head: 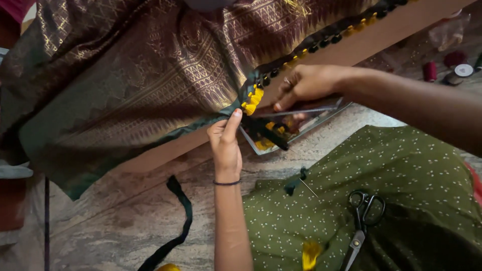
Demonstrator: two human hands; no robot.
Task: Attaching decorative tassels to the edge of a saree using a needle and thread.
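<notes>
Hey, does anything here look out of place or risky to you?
Two things. A needle is stuck in the green dotted cloth over the lap, easy to miss. Black-handled scissors lie loose on that cloth, slanting down its slope. The left hand and right hand work the yellow tassels normally.

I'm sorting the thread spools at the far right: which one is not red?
The black-and-white spool, lying nearest the right edge; the other two spools are red.
</notes>
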